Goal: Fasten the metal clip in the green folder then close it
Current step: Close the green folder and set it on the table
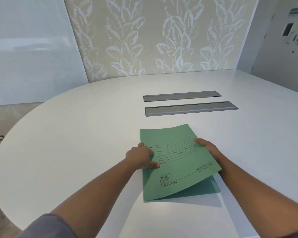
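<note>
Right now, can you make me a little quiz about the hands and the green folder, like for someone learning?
1. True or false: the folder lies fully flat and shut on the table.
2. Which hand holds the cover's lifted edge? A) the left hand B) the right hand
3. Fill in: beyond the folder, two grey ____ are set into the table.

Key:
1. False; the cover is still raised on the right side.
2. B; the left hand presses near the spine.
3. Slots.
</note>
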Demonstrator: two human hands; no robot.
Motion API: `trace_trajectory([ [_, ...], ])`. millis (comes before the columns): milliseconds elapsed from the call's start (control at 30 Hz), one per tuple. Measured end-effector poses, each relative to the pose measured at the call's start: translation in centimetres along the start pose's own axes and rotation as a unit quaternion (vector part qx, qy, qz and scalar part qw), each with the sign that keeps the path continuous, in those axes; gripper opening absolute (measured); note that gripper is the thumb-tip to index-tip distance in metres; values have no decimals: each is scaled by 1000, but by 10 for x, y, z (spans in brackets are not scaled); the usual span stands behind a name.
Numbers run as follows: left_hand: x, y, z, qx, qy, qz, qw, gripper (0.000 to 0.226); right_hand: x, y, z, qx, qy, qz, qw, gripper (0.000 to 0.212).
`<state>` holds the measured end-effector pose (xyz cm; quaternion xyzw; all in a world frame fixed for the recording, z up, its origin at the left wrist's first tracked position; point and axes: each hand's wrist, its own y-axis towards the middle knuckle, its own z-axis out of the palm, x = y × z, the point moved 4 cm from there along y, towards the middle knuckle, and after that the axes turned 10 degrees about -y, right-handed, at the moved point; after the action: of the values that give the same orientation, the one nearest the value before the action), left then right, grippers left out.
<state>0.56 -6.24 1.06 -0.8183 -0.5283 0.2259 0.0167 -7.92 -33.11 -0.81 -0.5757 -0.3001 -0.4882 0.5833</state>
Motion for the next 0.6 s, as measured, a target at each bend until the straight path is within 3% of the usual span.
trace_trajectory([
  [167, -3, 1, -5, -10, -1, -5, 1000, 73, 8, 3, -20, -69, -242, 28, 967, 27],
  [233, -4, 1, -6, -11, -4, -7, 1000, 72, 14, 5, -18, -103, -355, 25, 929, 27],
  [333, -3, 2, -6, -17, -33, -15, 999, 72, 17, 12, -9, -133, -522, 20, 842, 43],
  [467, 3, 2, -5, -25, -114, -49, 992, 79, 16, 15, -1, -140, -603, 29, 785, 50],
  [600, 12, 2, -2, -38, -284, -108, 952, 89, 17, 16, 2, -142, -628, 31, 764, 50],
])
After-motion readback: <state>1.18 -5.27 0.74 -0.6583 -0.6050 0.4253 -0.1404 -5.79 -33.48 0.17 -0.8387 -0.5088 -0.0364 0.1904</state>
